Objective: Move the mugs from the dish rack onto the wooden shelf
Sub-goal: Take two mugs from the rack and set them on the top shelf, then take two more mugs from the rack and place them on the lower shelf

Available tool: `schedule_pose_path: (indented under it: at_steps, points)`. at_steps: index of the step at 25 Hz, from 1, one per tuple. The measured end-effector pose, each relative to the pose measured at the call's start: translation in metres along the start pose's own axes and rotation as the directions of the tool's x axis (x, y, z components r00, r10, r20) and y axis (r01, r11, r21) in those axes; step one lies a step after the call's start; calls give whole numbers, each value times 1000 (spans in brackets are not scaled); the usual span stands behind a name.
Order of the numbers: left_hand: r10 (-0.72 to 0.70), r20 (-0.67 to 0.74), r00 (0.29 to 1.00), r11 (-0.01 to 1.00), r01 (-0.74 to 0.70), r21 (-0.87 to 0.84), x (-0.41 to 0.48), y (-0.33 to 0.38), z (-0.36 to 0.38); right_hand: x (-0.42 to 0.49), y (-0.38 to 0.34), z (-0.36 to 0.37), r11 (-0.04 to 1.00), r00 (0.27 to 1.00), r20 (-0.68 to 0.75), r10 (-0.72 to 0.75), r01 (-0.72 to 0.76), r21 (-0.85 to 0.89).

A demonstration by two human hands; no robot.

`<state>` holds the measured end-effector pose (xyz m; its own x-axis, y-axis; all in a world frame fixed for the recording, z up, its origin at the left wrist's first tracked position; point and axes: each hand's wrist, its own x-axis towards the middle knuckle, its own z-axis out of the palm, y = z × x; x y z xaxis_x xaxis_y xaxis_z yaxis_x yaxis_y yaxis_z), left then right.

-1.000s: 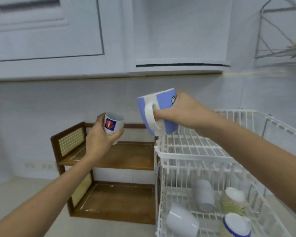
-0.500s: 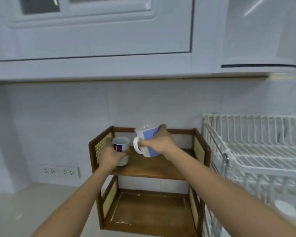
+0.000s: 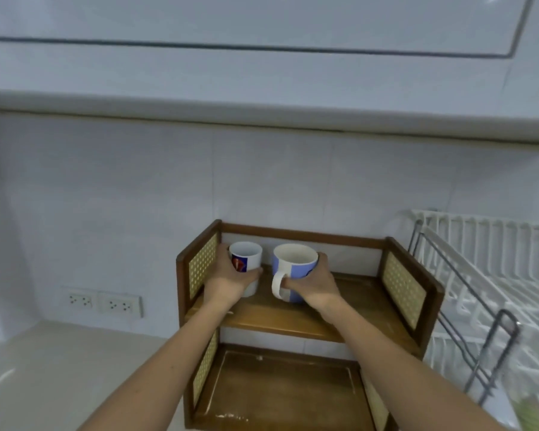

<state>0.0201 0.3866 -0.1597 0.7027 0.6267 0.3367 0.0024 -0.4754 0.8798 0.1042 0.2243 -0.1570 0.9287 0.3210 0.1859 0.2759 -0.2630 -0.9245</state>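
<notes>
Both hands set mugs upright on the two-tier wooden shelf (image 3: 293, 321): left hand (image 3: 231, 283) wrapped the small white logo mug (image 3: 246, 262), right hand (image 3: 316, 286) clasped the blue-and-white mug (image 3: 294, 269) (handle outward, probably for easy release).

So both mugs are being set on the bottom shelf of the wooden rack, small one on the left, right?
Not quite. The head view shows both on the top shelf; the small white mug in the left hand is left of the blue mug in the right hand.
</notes>
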Motion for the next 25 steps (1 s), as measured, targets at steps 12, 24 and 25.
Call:
schedule_pose_path:
  at_steps: [12, 24, 25]
  points:
    - [16, -48, 999, 998, -13, 55, -47, 15, -12, -44, -5, -34, 995, 991, 98, 91, -87, -43]
    - [643, 278, 713, 765, -579, -283, -282, 78, 76, -262, 68, -211, 988, 989, 46, -140, 142, -54]
    - [708, 334, 623, 706, -638, -306, -296, 78, 89, -265, 82, -230, 982, 992, 34, -122, 126, -142]
